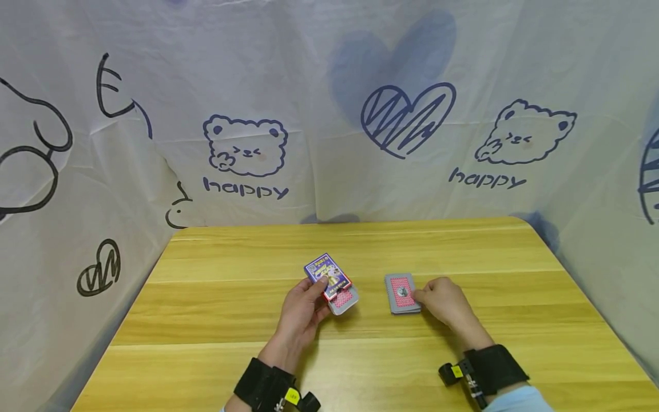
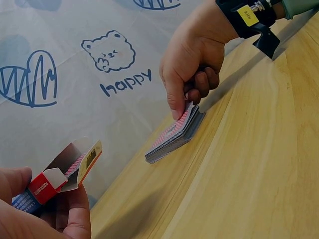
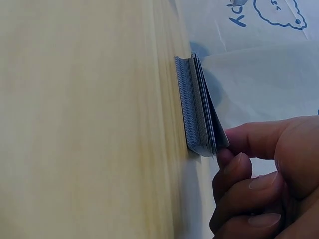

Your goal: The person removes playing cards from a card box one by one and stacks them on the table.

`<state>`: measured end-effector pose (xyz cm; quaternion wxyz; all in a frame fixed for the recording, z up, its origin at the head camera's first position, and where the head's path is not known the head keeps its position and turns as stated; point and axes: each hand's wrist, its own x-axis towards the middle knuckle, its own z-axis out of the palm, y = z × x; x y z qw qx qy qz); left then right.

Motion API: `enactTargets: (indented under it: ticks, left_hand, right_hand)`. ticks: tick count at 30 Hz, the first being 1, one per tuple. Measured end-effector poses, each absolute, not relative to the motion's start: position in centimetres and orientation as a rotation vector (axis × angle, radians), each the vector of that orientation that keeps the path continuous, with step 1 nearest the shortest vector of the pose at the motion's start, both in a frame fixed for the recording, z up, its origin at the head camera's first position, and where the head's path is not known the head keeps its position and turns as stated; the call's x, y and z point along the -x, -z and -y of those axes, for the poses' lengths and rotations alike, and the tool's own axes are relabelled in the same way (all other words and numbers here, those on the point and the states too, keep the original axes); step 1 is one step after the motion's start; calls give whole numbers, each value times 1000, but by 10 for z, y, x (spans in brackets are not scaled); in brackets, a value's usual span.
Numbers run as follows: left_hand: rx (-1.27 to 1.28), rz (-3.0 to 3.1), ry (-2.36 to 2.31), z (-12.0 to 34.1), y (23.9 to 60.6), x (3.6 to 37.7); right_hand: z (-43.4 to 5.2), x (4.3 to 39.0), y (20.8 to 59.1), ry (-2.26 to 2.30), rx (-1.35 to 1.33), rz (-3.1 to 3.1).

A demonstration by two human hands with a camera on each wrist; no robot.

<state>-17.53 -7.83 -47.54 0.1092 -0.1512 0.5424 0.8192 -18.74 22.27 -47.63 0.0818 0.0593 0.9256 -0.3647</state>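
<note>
My left hand [image 1: 304, 312] grips a blue and red playing-card box [image 1: 327, 275] near the middle of the wooden table [image 1: 216, 320]; its flap is open and red-backed cards [image 1: 344, 299] stick out of its near end. In the left wrist view the box [image 2: 47, 185] sits between my thumb and fingers. A deck of red-backed cards [image 1: 401, 293] lies flat on the table to the right. My right hand [image 1: 444, 302] pinches the deck's near right edge, thumb on top. The right wrist view has the deck's edge [image 3: 197, 104] with my fingertips [image 3: 239, 167] at its corner.
A white cloth backdrop [image 1: 329, 109] with bear, heart and "happy" prints hangs close behind and beside the table. Black wrist straps [image 1: 489, 369] sit on both forearms. The table's rounded far right corner [image 1: 520, 220] meets the cloth.
</note>
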Motion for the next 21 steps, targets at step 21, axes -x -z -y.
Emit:
enactTargets:
  ticks: [21]
  left_hand:
    - [430,-1595,-2406,79,474,175]
  right_hand:
    - [-221,187,475,1072,-171,-2803]
